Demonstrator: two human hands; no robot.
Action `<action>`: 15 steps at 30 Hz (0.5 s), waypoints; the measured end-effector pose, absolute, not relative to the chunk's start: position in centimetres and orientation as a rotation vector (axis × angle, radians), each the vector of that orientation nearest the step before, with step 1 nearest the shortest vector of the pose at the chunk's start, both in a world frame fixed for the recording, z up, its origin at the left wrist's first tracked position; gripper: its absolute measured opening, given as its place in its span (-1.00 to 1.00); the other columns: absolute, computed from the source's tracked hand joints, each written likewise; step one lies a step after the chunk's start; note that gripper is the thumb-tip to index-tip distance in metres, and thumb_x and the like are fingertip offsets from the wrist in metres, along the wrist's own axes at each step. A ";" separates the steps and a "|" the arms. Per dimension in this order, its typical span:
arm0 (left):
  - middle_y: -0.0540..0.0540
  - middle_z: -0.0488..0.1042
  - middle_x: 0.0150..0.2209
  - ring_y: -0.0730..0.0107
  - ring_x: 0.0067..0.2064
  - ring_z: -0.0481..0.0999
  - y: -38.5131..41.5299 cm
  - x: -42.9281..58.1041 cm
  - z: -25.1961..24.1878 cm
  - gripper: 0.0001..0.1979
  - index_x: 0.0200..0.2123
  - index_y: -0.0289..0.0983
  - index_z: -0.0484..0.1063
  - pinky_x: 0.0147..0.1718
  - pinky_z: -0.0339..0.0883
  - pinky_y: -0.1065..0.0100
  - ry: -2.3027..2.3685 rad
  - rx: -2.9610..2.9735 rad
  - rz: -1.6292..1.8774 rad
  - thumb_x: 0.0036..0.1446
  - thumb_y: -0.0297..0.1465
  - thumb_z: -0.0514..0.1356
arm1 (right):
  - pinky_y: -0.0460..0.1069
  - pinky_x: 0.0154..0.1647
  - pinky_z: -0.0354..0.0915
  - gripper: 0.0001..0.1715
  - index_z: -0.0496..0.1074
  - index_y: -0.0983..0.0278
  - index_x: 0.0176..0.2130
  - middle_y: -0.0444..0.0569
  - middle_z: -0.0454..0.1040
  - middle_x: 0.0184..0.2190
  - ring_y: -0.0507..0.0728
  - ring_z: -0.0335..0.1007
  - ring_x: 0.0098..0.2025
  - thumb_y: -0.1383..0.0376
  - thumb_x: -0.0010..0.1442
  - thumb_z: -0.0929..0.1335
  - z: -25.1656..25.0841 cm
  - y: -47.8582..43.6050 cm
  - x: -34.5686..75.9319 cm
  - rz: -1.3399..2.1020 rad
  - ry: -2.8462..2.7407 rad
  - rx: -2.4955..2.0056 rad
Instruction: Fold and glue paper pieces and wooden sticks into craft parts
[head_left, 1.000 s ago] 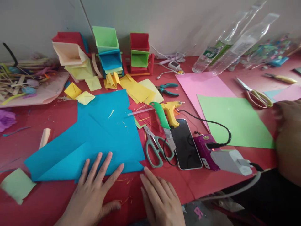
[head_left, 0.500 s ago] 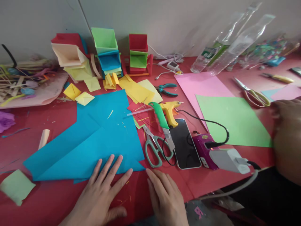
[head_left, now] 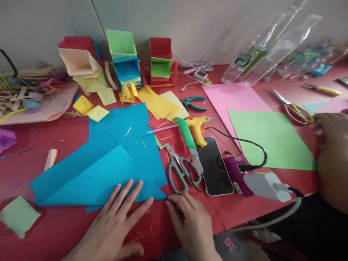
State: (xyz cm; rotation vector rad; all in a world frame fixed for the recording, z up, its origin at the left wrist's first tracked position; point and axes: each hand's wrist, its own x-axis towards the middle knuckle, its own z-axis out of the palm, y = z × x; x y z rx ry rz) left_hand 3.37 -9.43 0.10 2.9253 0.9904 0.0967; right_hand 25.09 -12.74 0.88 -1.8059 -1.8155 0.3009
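Note:
A large sheet of blue paper (head_left: 116,127) lies on the red table, with a flap folded over its near left part. My left hand (head_left: 116,221) rests flat across the near edge of the flap, fingers spread. At the sheet's near right corner is my right hand (head_left: 191,219), its thumb and forefinger closed on the tip of the paper; the other fingers are curled. Just beyond that hand lie grey-green-handled scissors (head_left: 181,174), a green-handled cutter knife (head_left: 187,136) and a black-screened phone (head_left: 216,170).
Folded paper boxes (head_left: 126,67) stand along the wall. Around them are yellow paper pieces (head_left: 156,101), pliers (head_left: 194,103) and a yellow glue gun (head_left: 198,128). A purple power adapter (head_left: 236,174) trails a cable. Another person's arm (head_left: 334,156) is by the green sheet (head_left: 269,139) at right.
My right fingers have curled and closed at the blue paper's corner. The paper's flap has risen slightly and looks lighter. My left hand stays nearly in place.

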 end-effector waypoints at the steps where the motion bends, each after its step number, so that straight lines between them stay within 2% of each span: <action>1: -0.17 -0.09 0.29 -0.10 0.22 -0.01 -9.4 3.4 0.1 -0.18 0.24 -0.06 -0.05 0.12 -0.20 0.01 0.989 2.927 0.105 -0.04 0.17 -0.07 | -0.09 -0.46 0.18 -0.73 0.43 0.24 -0.40 -0.10 0.41 -0.54 0.03 0.34 -0.49 0.25 0.23 0.21 0.9 -12.7 25.1 0.311 -1.814 -1.798; 7: -0.24 -0.09 0.28 -0.13 0.23 -0.03 -9.7 3.5 0.1 -0.16 0.25 -0.08 -0.07 0.09 -0.18 -0.01 1.001 2.948 0.112 -0.06 0.17 -0.06 | -0.07 -0.43 0.14 -0.72 0.39 0.23 -0.41 -0.12 0.40 -0.53 0.06 0.33 -0.46 0.25 0.25 0.19 0.6 -12.8 24.9 0.362 -1.833 -1.836; 15: -0.17 -0.06 0.28 -0.11 0.22 0.00 -10.0 3.7 0.0 -0.19 0.24 -0.04 -0.08 0.09 -0.14 -0.03 1.067 2.916 0.081 -0.03 0.13 0.00 | -0.05 -0.43 0.10 -0.67 0.35 0.25 -0.42 -0.10 0.37 -0.56 0.06 0.33 -0.50 0.26 0.28 0.14 0.6 -12.5 24.2 0.147 -1.951 -1.929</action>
